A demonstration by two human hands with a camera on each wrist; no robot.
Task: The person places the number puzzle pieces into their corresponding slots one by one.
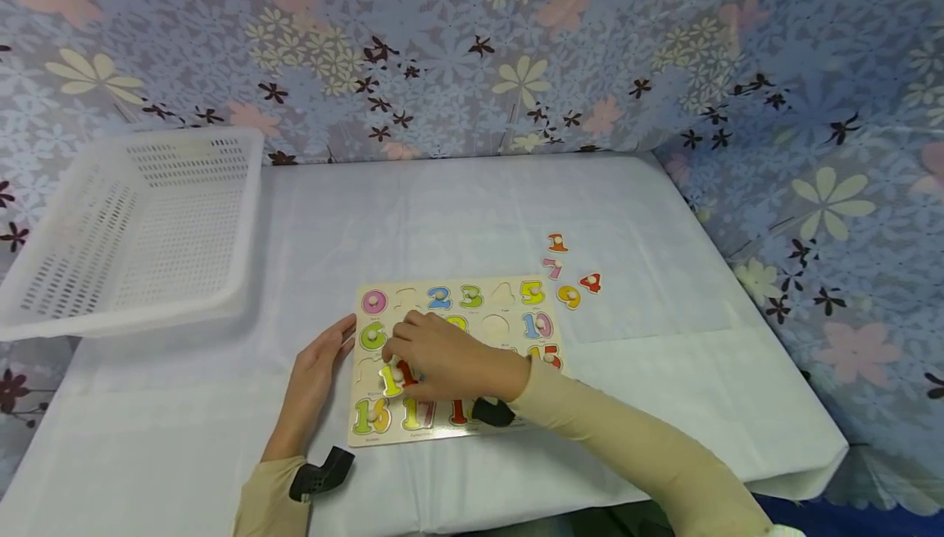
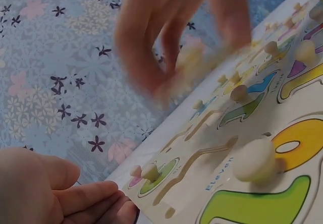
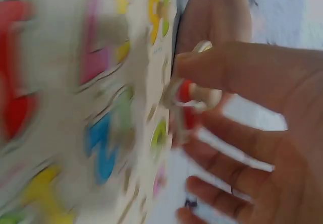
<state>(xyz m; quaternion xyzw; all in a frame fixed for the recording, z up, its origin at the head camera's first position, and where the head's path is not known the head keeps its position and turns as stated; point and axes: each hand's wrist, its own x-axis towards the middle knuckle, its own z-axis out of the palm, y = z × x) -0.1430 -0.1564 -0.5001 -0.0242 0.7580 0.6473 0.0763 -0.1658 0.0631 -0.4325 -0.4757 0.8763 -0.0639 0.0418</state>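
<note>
My right hand (image 1: 450, 357) pinches the number 11 piece (image 1: 391, 379), yellow and red with a pale knob, above the left side of a wooden number puzzle board (image 1: 365, 439). In the left wrist view the right hand (image 2: 146, 47) and piece are blurred. An open recess marked "Eleven" (image 2: 189, 168) shows near the board's left edge. With fingers extended, my left hand (image 1: 317, 369) touches that edge from outside. Knobbed pieces such as the pink 0 (image 1: 374, 302) and green 6 (image 1: 373, 336) sit in their recesses. The right hand and forearm hide part of the board.
Loose pieces lie beyond the board's upper right corner: an orange 1 (image 1: 557, 243), a pink 7 (image 1: 551, 267), a red 4 (image 1: 590, 282) and an orange 9 (image 1: 569, 297). A white plastic basket (image 1: 239, 270) stands at the left on the white-covered table (image 1: 664, 414).
</note>
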